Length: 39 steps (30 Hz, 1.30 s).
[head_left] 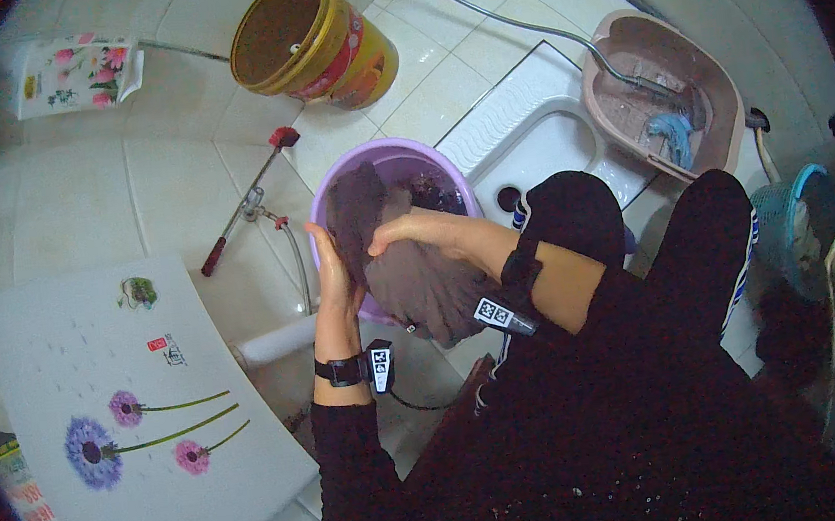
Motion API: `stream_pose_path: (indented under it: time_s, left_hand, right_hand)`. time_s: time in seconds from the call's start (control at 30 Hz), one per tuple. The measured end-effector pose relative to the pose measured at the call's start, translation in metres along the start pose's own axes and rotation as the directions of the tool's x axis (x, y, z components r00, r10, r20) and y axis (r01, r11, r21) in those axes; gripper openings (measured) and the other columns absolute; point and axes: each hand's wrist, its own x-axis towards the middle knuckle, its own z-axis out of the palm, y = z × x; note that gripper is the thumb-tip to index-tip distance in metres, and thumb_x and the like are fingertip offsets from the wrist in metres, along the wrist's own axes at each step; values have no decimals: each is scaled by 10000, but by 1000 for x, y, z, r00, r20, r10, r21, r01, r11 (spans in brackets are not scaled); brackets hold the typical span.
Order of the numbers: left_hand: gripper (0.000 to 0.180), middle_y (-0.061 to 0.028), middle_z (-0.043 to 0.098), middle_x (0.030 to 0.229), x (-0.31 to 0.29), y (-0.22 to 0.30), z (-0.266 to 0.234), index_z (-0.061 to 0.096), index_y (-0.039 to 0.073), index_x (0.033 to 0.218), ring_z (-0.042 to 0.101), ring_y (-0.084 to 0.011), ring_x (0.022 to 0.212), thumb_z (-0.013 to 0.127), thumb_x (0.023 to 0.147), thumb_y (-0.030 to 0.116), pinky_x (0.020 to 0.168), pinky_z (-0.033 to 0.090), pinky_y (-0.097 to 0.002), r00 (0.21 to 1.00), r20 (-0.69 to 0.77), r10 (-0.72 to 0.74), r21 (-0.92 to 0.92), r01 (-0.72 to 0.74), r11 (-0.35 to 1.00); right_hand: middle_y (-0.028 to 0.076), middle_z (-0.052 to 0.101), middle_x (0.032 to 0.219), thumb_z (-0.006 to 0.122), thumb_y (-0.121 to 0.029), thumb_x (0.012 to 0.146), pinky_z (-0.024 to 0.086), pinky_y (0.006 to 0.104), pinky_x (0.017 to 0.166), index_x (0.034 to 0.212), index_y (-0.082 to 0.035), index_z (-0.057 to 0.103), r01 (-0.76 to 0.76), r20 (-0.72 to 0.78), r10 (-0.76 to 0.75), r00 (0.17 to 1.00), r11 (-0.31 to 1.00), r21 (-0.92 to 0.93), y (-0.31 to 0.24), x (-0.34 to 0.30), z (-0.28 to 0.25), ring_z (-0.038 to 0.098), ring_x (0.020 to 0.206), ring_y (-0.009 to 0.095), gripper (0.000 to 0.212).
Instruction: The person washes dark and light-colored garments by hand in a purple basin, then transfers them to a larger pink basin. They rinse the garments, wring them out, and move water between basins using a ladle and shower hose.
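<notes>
A wet dark grey-brown cloth garment (425, 290) hangs over the near rim of a purple bucket (459, 171). Its upper part stands bunched above the opening, and dark wet stuff shows inside the bucket. My left hand (331, 269) is pressed along the left side of the cloth, its fingers partly hidden behind the fabric. From the right, my right hand (415, 231) reaches across the bucket with its fingers closed on the cloth. Both wrists wear black straps with small white-labelled devices.
A yellow bucket (373, 64) stands beyond on the tiles. Right of the purple bucket lies a white squat toilet (547, 143), then a beige basin (723, 90) holding a shower head and blue cloth. A flower-printed white panel (145, 357) is at left; a blue basket (781, 225) at right.
</notes>
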Motion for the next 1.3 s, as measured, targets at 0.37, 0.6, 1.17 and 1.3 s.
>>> stream_pose_path:
  time_s: [0.37,0.6,1.17,1.3]
  left_hand:
    - [808,-152,489,1395,46,-28,-10,410,30,1425,501,-293,1238,330,949,679,1053,394,-420,977,-190,93,-22,-98,995]
    - [757,-145,511,1367,64,-33,-22,424,9,1401,516,-278,1220,329,978,629,1052,390,-409,973,-227,-30,244,87,966]
    - [609,-141,473,1361,-11,-22,25,400,1,1402,457,-227,1239,262,1053,480,1067,339,-353,871,-18,491,500,-417,759]
    - [623,-142,473,1364,-19,-29,27,385,1,1413,456,-243,1243,255,1050,490,1073,323,-358,829,-26,559,513,-469,719]
  right_hand:
    - [68,671,884,702,-204,716,449,299,826,863,-34,706,-97,186,77,980,990,106,-10,-5,-2,602,852,167,224]
    - [91,669,833,680,-185,732,483,293,763,813,-34,706,-75,127,59,990,989,125,-14,-6,-12,613,783,176,173]
    - [70,667,1026,736,-265,780,447,328,879,1063,-34,683,-64,-32,69,997,989,132,-7,-5,-3,593,987,178,369]
    - [130,667,1057,778,-269,747,478,340,873,1059,-7,686,-78,20,76,997,990,118,-8,-8,-4,619,968,218,417]
